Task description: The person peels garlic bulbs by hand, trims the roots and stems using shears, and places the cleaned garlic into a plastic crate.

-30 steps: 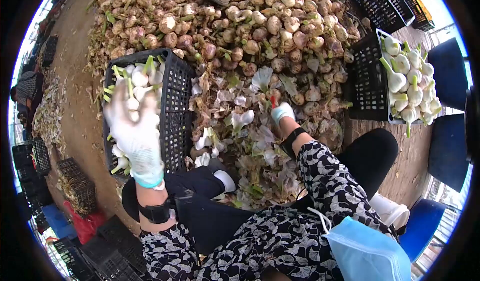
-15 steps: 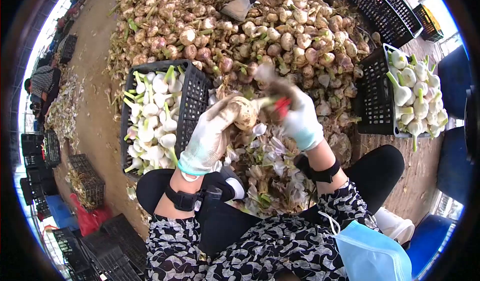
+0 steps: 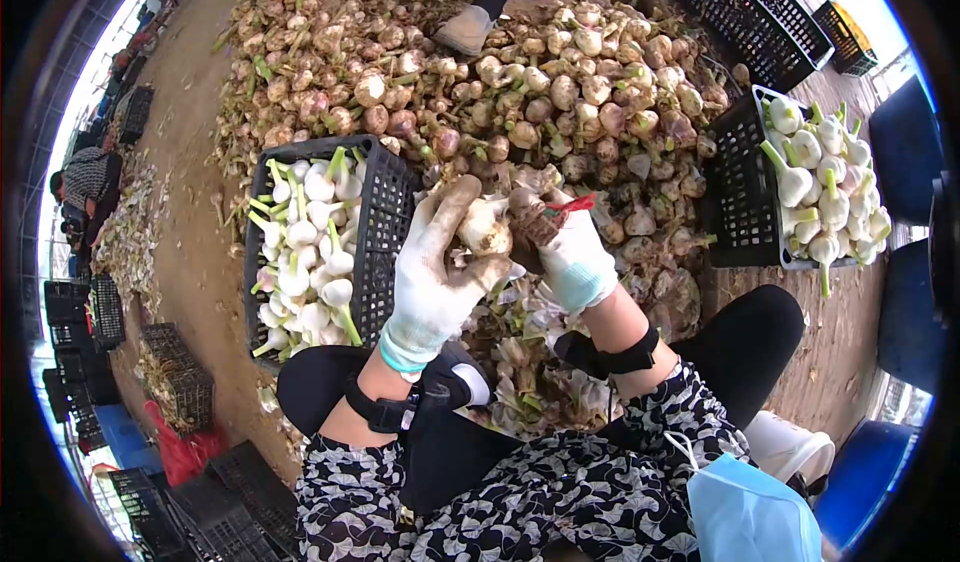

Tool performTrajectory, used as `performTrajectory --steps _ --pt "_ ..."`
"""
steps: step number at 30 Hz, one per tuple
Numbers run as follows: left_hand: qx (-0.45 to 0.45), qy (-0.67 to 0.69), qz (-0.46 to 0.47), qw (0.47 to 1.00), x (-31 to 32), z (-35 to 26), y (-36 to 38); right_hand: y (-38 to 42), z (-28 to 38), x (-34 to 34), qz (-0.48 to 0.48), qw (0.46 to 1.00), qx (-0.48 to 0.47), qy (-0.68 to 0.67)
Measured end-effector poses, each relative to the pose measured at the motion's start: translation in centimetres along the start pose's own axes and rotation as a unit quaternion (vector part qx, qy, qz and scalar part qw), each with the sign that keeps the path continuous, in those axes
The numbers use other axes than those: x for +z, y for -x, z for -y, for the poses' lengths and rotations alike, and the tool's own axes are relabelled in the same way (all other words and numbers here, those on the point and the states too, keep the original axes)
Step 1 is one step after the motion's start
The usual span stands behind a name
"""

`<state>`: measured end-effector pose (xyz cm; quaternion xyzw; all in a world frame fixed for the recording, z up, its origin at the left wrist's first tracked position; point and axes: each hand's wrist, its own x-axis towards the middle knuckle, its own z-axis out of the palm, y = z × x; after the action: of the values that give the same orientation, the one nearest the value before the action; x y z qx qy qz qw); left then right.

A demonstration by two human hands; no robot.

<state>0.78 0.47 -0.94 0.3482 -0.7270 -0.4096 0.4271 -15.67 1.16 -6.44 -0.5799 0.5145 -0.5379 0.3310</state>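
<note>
Your left hand has its grip wrapped around a garlic bulb, thumb up over the top and fingers curled beneath, so the bulb sits at the upper right of that grip. Its long axis runs roughly level, with the dirty root end pointing right toward your right hand. That hand's grip is closed on a red-handled cutter, which meets the bulb's root end just beside your left fingertips. The right hand is the nearer one to the root end. Left of your left grip stands the black crate of peeled bulbs; beyond both grips lies the pile of unpeeled garlic.
</note>
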Motion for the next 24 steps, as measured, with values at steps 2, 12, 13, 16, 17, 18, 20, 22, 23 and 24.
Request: performTrajectory --steps 2,12,13,16,17,18,20,22,23,24 --pt "-0.03 0.025 -0.002 0.999 0.2 -0.4 0.1 0.0 0.7 0.2 0.009 0.935 0.268 -0.231" --pt "0.022 -0.047 -0.005 0.999 0.4 0.3 0.3 1.0 -0.1 -1.5 0.092 0.861 0.248 -0.434" --pt "0.076 -0.13 -0.001 0.989 0.5 0.4 0.3 0.9 1.6 -1.4 0.069 0.839 0.246 -0.48" --pt "-0.022 0.002 -0.021 1.0 0.9 -0.7 0.2 1.0 2.1 -0.8 0.041 0.87 0.239 -0.429" --pt "-0.132 0.149 -0.031 0.98 1.0 -1.0 0.2 1.1 1.7 -0.5 0.033 0.916 0.231 -0.327" --pt "-0.226 0.345 -0.066 0.909 1.2 0.3 0.6 1.4 1.6 0.6 -0.03 0.936 0.19 -0.294" --pt "-0.242 0.406 -0.09 0.877 1.8 1.3 0.8 1.7 -0.5 0.8 0.003 0.959 0.182 -0.217" --pt "-0.265 0.409 -0.097 0.868 1.5 1.4 0.6 2.0 -1.1 0.1 0.032 0.95 0.203 -0.236" --pt "-0.244 0.353 -0.081 0.9 1.3 2.3 0.6 2.0 -1.3 -0.4 0.066 0.946 0.11 -0.298" --pt "-0.222 0.295 -0.065 0.927 1.3 2.9 0.7 2.0 -1.5 -0.6 0.099 0.929 0.016 -0.355"
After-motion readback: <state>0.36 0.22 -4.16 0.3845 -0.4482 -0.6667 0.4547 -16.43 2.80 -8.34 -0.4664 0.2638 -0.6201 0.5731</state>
